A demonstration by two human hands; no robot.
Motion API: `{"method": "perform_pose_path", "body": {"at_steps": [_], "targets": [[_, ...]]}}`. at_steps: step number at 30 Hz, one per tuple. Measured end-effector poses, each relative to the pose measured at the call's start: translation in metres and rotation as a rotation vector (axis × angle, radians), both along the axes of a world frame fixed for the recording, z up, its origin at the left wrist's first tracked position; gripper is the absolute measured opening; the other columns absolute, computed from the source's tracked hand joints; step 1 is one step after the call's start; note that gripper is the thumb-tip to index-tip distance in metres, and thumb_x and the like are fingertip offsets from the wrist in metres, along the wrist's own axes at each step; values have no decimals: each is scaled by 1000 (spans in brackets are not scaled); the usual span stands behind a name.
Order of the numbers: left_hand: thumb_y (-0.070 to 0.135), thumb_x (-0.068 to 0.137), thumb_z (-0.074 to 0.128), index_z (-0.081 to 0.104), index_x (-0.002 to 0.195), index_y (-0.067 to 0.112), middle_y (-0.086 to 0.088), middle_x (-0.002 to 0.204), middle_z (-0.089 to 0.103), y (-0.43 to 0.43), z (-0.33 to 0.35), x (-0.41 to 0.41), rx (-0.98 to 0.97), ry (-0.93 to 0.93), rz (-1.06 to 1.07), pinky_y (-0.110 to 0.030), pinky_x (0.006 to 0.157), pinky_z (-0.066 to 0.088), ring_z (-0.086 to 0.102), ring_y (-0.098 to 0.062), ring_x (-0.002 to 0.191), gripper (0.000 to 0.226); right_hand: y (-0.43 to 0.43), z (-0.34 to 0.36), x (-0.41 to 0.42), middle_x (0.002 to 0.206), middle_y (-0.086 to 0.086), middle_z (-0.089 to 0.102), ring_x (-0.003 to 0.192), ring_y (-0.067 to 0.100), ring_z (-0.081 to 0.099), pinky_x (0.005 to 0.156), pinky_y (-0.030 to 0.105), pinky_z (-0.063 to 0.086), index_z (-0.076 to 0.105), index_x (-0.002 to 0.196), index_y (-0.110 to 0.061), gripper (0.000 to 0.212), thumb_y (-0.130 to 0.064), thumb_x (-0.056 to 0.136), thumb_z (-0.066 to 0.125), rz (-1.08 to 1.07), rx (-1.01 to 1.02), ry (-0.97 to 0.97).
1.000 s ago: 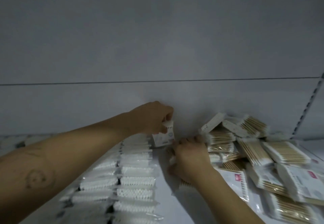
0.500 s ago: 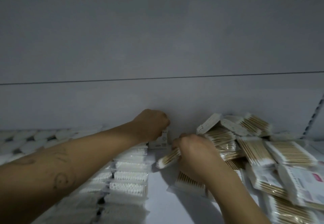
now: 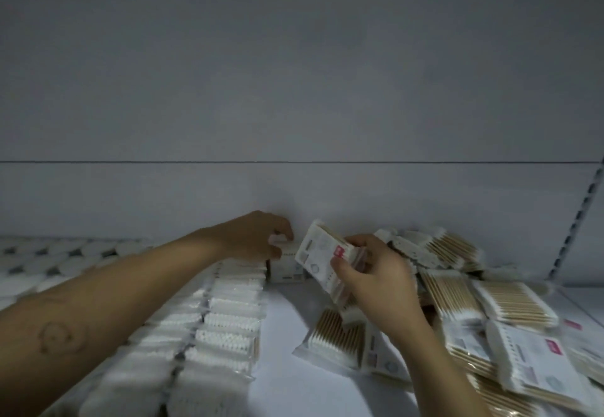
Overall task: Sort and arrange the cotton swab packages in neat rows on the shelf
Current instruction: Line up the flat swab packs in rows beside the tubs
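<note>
Against the back wall: left hand (image 3: 258, 238), fingers curled over the top of an upright package (image 3: 287, 264) and gripping it at the far end of the rows.
Just right of that: right hand (image 3: 379, 281), thumb and fingers clamped on a held bundle (image 3: 322, 255) of packages, clear of the shelf, tilted, red label toward the camera.
Left half of the shelf: neat rows (image 3: 228, 322) of white-tipped swab packages, running from the near edge toward the back wall, beside and partly under the left forearm.
Right half: loose pile (image 3: 457, 289) of wooden-stick swab packages, overlapping at many angles, some label-up.
Below the right wrist: flat package (image 3: 333, 338) of wooden-stick swabs, lying at the pile's left edge.
Between rows and pile: bare strip of white shelf (image 3: 281, 377).
Far left: blurred round white items (image 3: 49, 259), kind not discernible.
Far right: slotted upright (image 3: 581, 220) along the back panel.
</note>
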State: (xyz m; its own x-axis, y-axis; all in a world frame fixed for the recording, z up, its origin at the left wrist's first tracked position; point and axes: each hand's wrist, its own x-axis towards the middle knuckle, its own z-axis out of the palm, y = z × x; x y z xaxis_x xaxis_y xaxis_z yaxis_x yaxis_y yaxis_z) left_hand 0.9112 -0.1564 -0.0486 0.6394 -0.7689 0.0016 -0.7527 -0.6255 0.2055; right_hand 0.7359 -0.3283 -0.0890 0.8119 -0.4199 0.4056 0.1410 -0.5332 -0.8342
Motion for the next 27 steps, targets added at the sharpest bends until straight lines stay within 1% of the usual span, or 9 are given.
{"method": "perform_pose_path", "body": {"at_steps": [2,5,7,9,14,16,19,22,27], "targets": [[21,92,61,56,112,39,18,119,54,5,11,-11,-139,58,15,-15,86,38,52,-2,114,27,4,-9,-2,83,-14,71,78,1,67,65,26,57,62,90,-36,18,-25,81,72,19,70,-16],[27,88,67,48,117,50,28,117,50,8,27,-35,-226,162,-7,-10,81,42,51,8,109,41,8,-18,-6,86,-22,66,81,-5,62,64,15,50,64,103,-35,20,-30,84,68,13,-91,-10],[45,80,72,39,127,57,35,118,42,9,33,-54,-180,128,-55,-7,84,37,41,21,107,58,11,-18,-7,91,-22,64,84,-3,59,65,12,43,64,111,-35,26,-33,85,67,1,-214,-30],[53,75,74,33,131,59,36,121,40,7,34,-71,-147,26,-124,-3,82,34,38,25,104,69,16,-14,-8,95,-21,63,84,1,59,67,18,44,59,115,-40,34,-39,83,70,11,-219,-46],[38,80,76,50,129,46,13,114,62,1,38,-92,-198,-77,-227,-21,84,47,57,0,92,55,27,-10,-12,87,-30,57,90,-17,53,63,8,43,46,95,-44,36,-47,75,76,9,-65,-100],[37,82,74,55,126,44,14,106,62,3,39,-91,-188,-81,-227,-13,79,44,56,3,87,48,28,-10,-14,92,-30,58,93,-16,54,67,6,44,47,95,-45,37,-46,74,78,26,-29,-113],[33,84,72,62,111,44,22,97,60,9,40,-86,-276,-71,-170,-5,71,39,55,8,84,31,27,-12,-14,100,-25,59,91,-9,57,72,13,46,43,107,-48,53,-38,72,81,53,-19,-57],[36,82,73,54,94,48,25,97,59,14,38,-83,-354,3,-62,-5,66,41,58,7,83,25,26,-15,-12,93,-18,64,85,2,62,73,27,52,45,106,-42,46,-34,76,79,-1,-62,-31],[43,82,70,47,110,39,18,104,54,16,30,-84,-198,-83,-65,-9,71,39,53,-3,96,36,28,-19,-9,95,-11,65,87,12,61,78,36,52,52,106,-36,38,-36,78,77,-53,-160,37]]}}
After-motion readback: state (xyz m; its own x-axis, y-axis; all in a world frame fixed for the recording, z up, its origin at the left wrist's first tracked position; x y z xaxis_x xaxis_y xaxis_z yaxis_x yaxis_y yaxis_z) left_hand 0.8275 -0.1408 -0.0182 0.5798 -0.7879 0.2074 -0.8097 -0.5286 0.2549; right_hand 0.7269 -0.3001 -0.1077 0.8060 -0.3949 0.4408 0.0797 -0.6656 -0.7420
